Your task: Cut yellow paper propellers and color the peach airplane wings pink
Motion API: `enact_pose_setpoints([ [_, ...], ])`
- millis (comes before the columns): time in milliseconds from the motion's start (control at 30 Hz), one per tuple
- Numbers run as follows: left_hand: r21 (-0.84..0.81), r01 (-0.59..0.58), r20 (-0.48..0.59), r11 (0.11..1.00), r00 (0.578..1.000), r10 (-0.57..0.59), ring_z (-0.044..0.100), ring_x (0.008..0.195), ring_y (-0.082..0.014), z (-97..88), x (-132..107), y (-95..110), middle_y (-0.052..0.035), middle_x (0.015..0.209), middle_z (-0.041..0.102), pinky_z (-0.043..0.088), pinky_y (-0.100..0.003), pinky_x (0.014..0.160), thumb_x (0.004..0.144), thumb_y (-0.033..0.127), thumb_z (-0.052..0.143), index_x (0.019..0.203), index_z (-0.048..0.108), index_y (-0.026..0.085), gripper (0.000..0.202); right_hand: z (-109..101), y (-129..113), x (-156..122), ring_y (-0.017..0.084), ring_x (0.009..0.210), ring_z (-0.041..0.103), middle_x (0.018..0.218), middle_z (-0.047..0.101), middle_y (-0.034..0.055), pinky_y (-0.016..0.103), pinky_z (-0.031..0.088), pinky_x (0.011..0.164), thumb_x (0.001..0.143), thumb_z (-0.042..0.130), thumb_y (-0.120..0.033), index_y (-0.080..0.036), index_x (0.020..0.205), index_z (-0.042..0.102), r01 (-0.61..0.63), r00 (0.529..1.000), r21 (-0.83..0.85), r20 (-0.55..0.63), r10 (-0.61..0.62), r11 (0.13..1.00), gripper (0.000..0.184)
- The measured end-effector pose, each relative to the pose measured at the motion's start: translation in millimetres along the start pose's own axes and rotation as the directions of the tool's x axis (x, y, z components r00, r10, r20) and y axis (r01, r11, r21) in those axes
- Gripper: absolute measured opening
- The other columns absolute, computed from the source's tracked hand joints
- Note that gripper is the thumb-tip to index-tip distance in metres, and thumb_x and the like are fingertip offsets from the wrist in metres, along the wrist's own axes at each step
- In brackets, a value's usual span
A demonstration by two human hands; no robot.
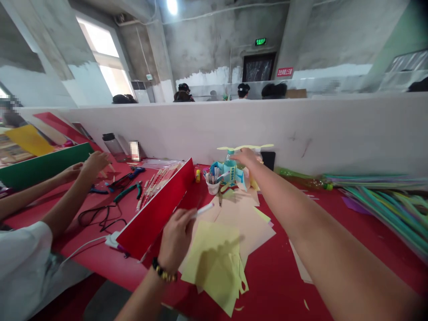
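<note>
a long red work table runs across the view, backed by a low white partition wall, with heads of other people showing beyond it, too far off for detail. left of centre a red divider board stands on edge on the table, and a green board sits further left. a bundle of green and teal strips lies at far right. beyond the divider, a co-worker's white sleeve fills the lower left, and the co-worker's hands are raised over green-handled pliers, wooden sticks and a loose black cable. in front of the person, a stack of paper sheets, pale yellow on peach, lies on the table just right of the divider. the bottle model, a plastic bottle with blue card around it and a yellow propeller on top, stands at the far edge of the stack, just beside a small cup of pens. right hand rests against the top of the bottle, fingers over it, grip not clear from this view. left hand, bracelet of dark and gold beads at the wrist, is closed around a white pen, held above the paper
</note>
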State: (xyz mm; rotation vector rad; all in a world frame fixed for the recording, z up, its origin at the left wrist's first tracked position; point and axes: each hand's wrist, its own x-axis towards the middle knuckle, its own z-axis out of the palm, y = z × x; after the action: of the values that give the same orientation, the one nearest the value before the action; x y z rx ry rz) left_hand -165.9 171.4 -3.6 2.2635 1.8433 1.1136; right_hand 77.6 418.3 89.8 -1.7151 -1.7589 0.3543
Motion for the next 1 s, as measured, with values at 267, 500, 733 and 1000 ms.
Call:
enact_pose_setpoints([
  [267,0.423,-0.195,0.152,0.885,0.978,0.143,0.058,0.103,-0.0219,-18.5,181,23,-0.0098,0.104,0.066,0.043,-0.036,0.097,0.089,0.011,0.047,0.103,0.066,0.016,0.025,-54,43,-140,0.026,0.117,0.058,0.132,0.059,0.0129,0.040,0.050,0.095,0.081,0.065,-0.034,-0.017,0.133,0.051,0.262,0.929,0.219,-0.321,-0.184,0.940,0.057],
  [500,0.436,-0.316,0.506,0.843,0.861,0.061,0.060,0.104,-0.0219,43.3,237,36,-0.0106,0.122,0.057,0.053,-0.042,0.086,0.091,0.034,0.057,0.122,0.055,0.015,0.036,-61,107,-311,0.025,0.110,0.062,0.132,0.058,0.0078,0.042,0.054,0.091,0.086,0.061,-0.039,-0.028,0.132,0.050,0.147,0.958,0.215,-0.275,-0.085,0.966,0.049],
  [733,0.340,-0.373,0.593,0.864,0.798,0.111,0.060,0.103,-0.0216,51.9,226,30,-0.0097,0.122,0.057,0.053,-0.042,0.086,0.092,0.035,0.056,0.121,0.056,0.017,0.034,-50,149,-377,0.023,0.097,0.069,0.122,0.064,0.0087,0.032,0.061,0.075,0.089,0.055,-0.038,-0.026,0.131,0.050,0.162,0.960,0.041,-0.237,-0.148,0.986,0.045],
  [1000,0.399,-0.079,0.321,0.914,0.945,-0.058,0.057,0.109,-0.0240,33.4,114,-5,-0.0116,0.114,0.064,0.042,-0.038,0.095,0.091,0.026,0.046,0.110,0.060,0.016,0.025,-30,176,-413,0.029,0.096,0.071,0.111,0.072,0.0095,0.035,0.063,0.071,0.087,0.057,-0.039,-0.027,0.128,0.053,0.311,0.916,-0.053,-0.248,-0.314,0.949,0.043],
])
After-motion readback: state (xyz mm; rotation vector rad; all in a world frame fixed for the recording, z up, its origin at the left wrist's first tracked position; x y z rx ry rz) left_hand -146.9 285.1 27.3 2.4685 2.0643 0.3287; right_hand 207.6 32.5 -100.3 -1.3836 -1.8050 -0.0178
